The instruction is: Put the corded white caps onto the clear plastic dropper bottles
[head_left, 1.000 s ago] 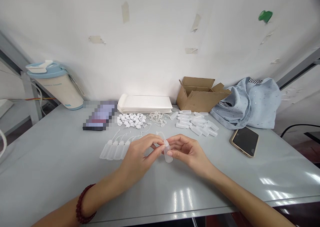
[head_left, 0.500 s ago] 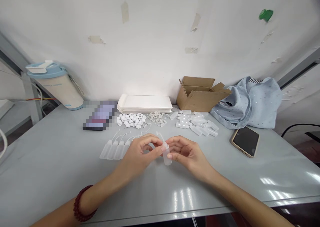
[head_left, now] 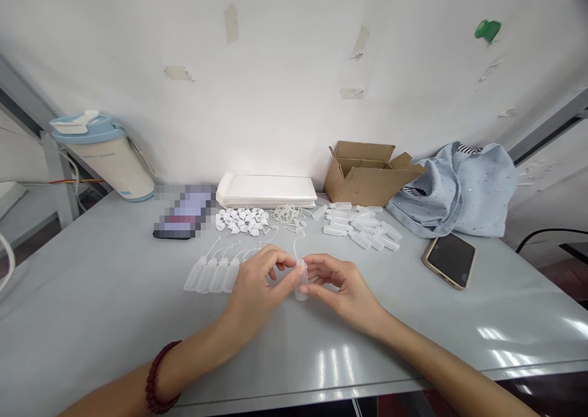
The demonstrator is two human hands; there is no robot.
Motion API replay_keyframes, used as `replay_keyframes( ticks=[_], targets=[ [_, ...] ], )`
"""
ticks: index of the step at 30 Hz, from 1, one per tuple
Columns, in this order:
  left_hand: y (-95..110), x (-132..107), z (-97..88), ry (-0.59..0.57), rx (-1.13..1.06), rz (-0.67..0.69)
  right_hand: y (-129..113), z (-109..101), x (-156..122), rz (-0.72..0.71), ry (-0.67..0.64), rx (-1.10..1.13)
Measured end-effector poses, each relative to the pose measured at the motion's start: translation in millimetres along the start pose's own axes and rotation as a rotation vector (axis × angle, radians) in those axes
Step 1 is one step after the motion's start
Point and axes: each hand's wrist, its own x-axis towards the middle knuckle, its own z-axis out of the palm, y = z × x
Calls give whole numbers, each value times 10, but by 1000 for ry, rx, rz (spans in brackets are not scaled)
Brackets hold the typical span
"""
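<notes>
Both my hands meet over the middle of the grey table (head_left: 92, 319), pinching one small clear plastic bottle (head_left: 302, 282). My left hand (head_left: 260, 288) has thumb and fingers closed on its upper part. From the right, my right hand (head_left: 342, 288) holds the same bottle. A thin white strap rises from the bottle's top. A row of finished bottles with straps (head_left: 211, 275) lies just left of my left hand. Farther back lie a pile of white caps (head_left: 241, 220), loose strings (head_left: 288, 215) and a heap of clear bottles (head_left: 362, 227).
A phone (head_left: 450, 259) lies face up at the right, with a blue cloth bag (head_left: 459, 187) behind it. An open cardboard box (head_left: 367, 173), a stack of white trays (head_left: 266, 190) and a blue-lidded jug (head_left: 103, 157) stand along the wall. A dark flat item (head_left: 184, 212) lies at the back left.
The bottle has tipped from leaning right to nearly upright between my fingers, and both hands have shifted slightly nearer me. Its strap now sticks up above it.
</notes>
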Motion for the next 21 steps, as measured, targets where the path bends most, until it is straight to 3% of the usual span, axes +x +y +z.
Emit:
replay_keyframes(
  ticks=[4, 6, 11, 15, 18, 21],
  targets=[
    [-10, -3, 9, -25, 10, -16, 15, 31, 10, 43, 4, 84],
    [-9, -4, 4, 1, 47, 41, 5, 36, 17, 95, -15, 187],
    [-9, 16, -37, 132, 149, 426, -44, 5, 39, 146, -53, 369],
    [-14, 45, -84, 66, 225, 704, -84, -35, 47, 146, -74, 373],
    [-25, 56, -90, -21, 342, 805, -102, -50, 43, 140, -89, 367],
    [-44, 57, -72, -41, 423, 807, -99, -50, 46, 140, -88, 357]
  ],
)
